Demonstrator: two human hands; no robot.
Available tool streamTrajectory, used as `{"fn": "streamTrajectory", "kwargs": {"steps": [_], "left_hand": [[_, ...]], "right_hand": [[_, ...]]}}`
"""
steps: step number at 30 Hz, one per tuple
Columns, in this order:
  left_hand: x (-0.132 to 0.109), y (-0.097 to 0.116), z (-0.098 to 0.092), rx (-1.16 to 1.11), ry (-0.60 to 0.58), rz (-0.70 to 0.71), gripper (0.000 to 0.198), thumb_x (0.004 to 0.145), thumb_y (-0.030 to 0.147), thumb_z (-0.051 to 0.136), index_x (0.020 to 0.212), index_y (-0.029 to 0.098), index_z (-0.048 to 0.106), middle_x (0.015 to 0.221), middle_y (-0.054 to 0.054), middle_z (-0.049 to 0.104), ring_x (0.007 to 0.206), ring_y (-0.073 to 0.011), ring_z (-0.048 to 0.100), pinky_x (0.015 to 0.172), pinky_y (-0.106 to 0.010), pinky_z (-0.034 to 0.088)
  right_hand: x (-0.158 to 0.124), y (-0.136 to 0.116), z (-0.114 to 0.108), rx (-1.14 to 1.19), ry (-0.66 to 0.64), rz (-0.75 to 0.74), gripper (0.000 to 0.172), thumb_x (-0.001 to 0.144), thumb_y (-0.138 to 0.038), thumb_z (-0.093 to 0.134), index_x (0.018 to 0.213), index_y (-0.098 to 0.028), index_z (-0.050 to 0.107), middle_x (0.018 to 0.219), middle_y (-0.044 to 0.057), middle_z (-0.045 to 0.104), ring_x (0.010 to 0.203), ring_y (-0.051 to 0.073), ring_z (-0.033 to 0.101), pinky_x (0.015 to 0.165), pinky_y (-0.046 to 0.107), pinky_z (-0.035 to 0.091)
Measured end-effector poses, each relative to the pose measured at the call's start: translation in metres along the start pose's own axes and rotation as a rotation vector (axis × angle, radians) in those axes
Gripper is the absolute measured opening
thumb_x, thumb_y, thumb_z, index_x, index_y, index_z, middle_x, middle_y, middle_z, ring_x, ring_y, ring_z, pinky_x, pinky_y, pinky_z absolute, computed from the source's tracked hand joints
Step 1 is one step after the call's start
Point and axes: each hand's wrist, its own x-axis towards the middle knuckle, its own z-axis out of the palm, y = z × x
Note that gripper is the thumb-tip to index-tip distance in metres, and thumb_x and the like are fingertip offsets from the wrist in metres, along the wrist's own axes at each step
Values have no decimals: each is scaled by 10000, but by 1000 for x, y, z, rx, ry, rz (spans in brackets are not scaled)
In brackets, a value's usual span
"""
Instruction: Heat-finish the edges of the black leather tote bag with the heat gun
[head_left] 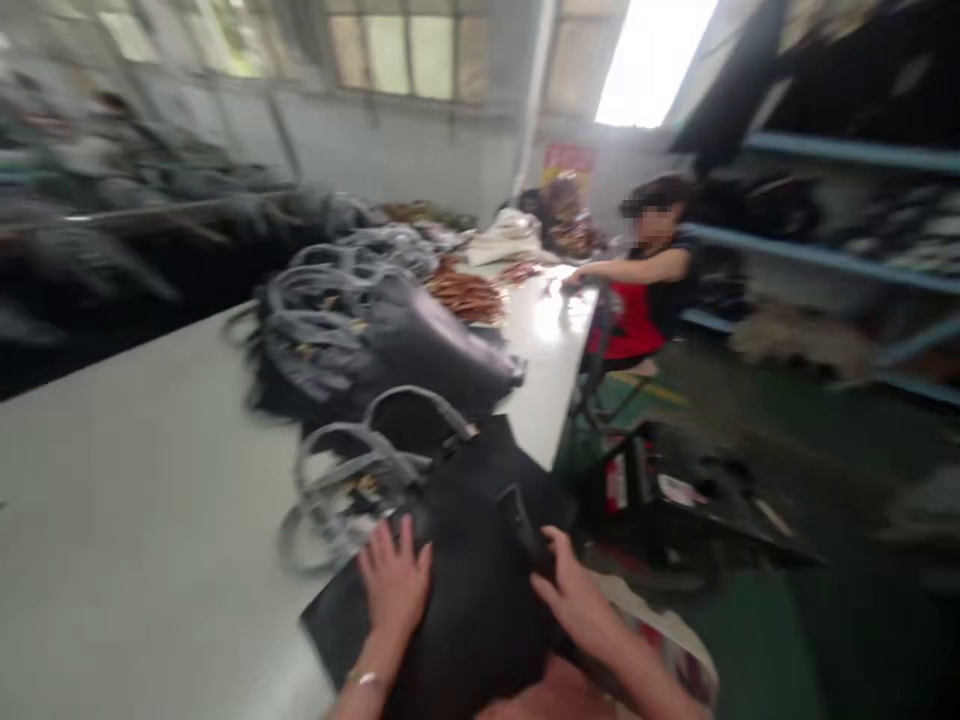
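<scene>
From the head view, the left hand (395,585) lies spread flat on a black handbag (472,620) at the tabletop (150,560) edge. The right hand (574,600) curves beside its dark strap (521,525); any grip is unclear.

long white worktable (135,520) | black handbags (442,345) lying in a row | heap of what looks like brown straps (465,298)
</scene>
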Motion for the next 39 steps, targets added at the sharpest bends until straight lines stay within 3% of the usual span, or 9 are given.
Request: {"fn": "streamTrajectory", "kwargs": {"steps": [3, 6, 9, 12, 18, 24, 30, 34, 39], "left_hand": [[-33, -31, -16, 160, -51, -89, 510, 888, 347, 572, 1357, 165, 486, 1474, -213, 369, 1369, -374, 333, 1082, -603, 310], [-40, -28, -16, 158, -74, -83, 453, 907, 281, 528, 1350, 194, 491, 1464, -182, 400, 1378, -329, 338, 1104, -599, 284], [-40, -21, -18, 79, -59, -45, 400, 921, 284, 511, 1318, 240, 518, 1425, -145, 455, 1352, -297, 381, 1106, -602, 283], [-40, -22, -20, 33, -50, -36, 387, 925, 304, 509, 1310, 275, 523, 1409, -124, 474, 1340, -298, 393, 1098, -622, 284], [-39, -29, -12, 23, -62, -5, 392, 937, 309, 483, 1327, 277, 512, 1388, -89, 512, 1329, -285, 411, 1116, -610, 279], [-38, -32, -10, 18, -110, 115, 446, 946, 198, 400, 1390, 230, 437, 1473, -32, 440, 1388, -240, 335, 1149, -546, 273], [-39, -36, -12, -11, -150, 126, 536, 908, 150, 435, 1419, 305, 390, 1513, 6, 377, 1404, -259, 301, 1136, -580, 273], [-39, -35, -12, -11, -145, 123, 564, 886, 133, 460, 1417, 313, 391, 1511, 1, 381, 1401, -257, 306, 1132, -585, 276], [-38, -35, -13, -25, -144, 114, 571, 876, 110, 448, 1411, 304, 403, 1501, -5, 398, 1397, -253, 312, 1135, -581, 274]], "right_hand": [[38, -7, 6, -60, -121, -105, 599, 860, -367, 503, 1405, -185, 334, 1304, 134, 585, 1212, 263, 559, 997, 374, 437], [64, -23, 21, -103, -275, -184, 553, 859, -413, 517, 1364, -207, 424, 1219, 100, 646, 1144, 260, 601, 956, 361, 461], [77, -41, 32, -160, -407, -152, 553, 841, -367, 554, 1356, -177, 480, 960, 73, 723, 888, 236, 684, 781, 315, 520], [89, -59, 39, -195, -463, -119, 551, 826, -305, 576, 1345, -132, 514, 695, 28, 689, 628, 187, 656, 599, 264, 502], [114, -95, 50, -165, -560, -100, 437, 834, -293, 566, 1254, -176, 588, 601, -25, 614, 477, 116, 576, 458, 199, 439], [123, -106, 59, -111, -532, -116, 433, 777, -282, 632, 1201, -193, 628, 625, -38, 606, 484, 106, 572, 474, 196, 440], [117, -84, 33, -6, -459, -45, 535, 823, -371, 585, 1323, -191, 527, 617, -46, 574, 526, 122, 575, 494, 216, 456], [127, -84, 34, 79, -484, 48, 465, 811, -380, 594, 1234, -190, 563, 606, -51, 533, 473, 114, 548, 412, 205, 420], [140, -92, 39, 191, -515, 107, 275, 796, -394, 626, 989, -201, 592, 686, -41, 533, 475, 86, 542, 388, 180, 408]]}}
